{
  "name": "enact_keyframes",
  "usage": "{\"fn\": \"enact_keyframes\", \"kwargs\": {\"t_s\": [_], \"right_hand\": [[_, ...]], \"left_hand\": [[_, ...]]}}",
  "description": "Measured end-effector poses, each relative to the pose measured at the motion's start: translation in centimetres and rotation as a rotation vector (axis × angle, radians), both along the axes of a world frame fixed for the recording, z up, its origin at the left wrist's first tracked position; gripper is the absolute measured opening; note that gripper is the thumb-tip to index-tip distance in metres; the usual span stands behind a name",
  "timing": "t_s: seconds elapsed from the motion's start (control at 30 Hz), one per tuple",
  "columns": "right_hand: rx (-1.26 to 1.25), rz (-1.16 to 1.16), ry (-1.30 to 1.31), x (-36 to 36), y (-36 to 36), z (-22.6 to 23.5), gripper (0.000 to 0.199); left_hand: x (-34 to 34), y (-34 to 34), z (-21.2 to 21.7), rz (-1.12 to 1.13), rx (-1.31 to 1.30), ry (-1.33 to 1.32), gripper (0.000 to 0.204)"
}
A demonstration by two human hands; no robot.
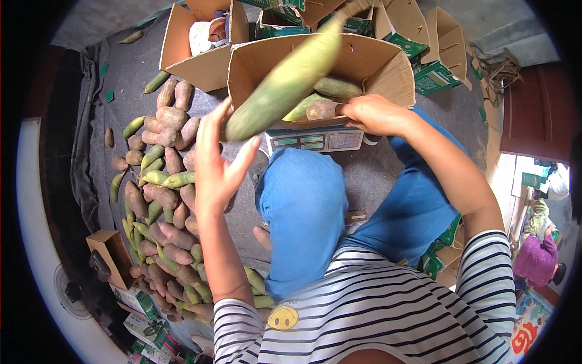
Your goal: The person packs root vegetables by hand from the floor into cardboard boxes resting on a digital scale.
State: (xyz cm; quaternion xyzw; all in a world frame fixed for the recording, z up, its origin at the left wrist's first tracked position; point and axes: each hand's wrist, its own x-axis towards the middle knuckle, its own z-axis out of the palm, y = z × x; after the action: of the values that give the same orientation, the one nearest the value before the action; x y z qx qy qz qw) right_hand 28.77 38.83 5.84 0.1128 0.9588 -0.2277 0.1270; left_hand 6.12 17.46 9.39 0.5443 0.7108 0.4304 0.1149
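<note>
A long green radish (285, 85) slants through the air over the open carton (376, 67), blurred by motion. Its lower end lies between the fingers and thumb of my left hand (221, 164), which curve round it in a wide grip. My right hand (373, 114) reaches over the carton's near edge, with its fingers closed at the end of a brownish-pink root (321, 110); the fingertips are partly hidden. Beside that root in the carton lie a pale green radish (305, 107) and a darker green one (337, 87). Under the carton shows a scale (315, 141) with green displays.
Brownish-pink roots (173, 118) and green radishes (157, 177) form a big heap on dark cloth at left. Another carton (200, 67) holds a white item. More open cartons (445, 48) line the back. A person in purple (538, 258) is at far right.
</note>
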Motion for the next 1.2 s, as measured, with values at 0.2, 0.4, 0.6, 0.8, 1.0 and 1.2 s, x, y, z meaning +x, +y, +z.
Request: {"fn": "enact_keyframes", "kwargs": {"t_s": [0.2, 0.4, 0.6, 0.8, 1.0, 1.2], "right_hand": [[-0.006, 0.006, -0.068, 0.0, 0.2, -0.2, 0.021], [-0.053, 0.010, -0.023, 0.0, 0.2, -0.1, 0.020], [-0.021, -0.017, -0.084, -0.7, -0.4, 0.0, 0.027], [-0.063, -0.046, -0.011, -1.2, -0.8, 0.1, 0.021], [-0.054, -0.017, 0.006, -1.3, -0.8, 0.2, 0.024], [-0.029, -0.047, -0.007, -1.5, -0.8, 0.2, 0.024]], "left_hand": [[-0.8, -5.3, -9.8, 0.277, -0.008, -0.171, 0.039], [3.1, -22.7, -26.4, 0.479, -0.821, -0.470, 0.053], [8.5, -32.7, -31.4, 0.599, -1.267, -0.515, 0.063], [9.3, -32.2, -31.3, 0.675, -1.097, -0.653, 0.069], [9.8, -29.5, -33.6, 0.702, -1.152, -0.769, 0.072], [8.9, -29.2, -33.4, 0.792, -0.961, -0.697, 0.063]]}}
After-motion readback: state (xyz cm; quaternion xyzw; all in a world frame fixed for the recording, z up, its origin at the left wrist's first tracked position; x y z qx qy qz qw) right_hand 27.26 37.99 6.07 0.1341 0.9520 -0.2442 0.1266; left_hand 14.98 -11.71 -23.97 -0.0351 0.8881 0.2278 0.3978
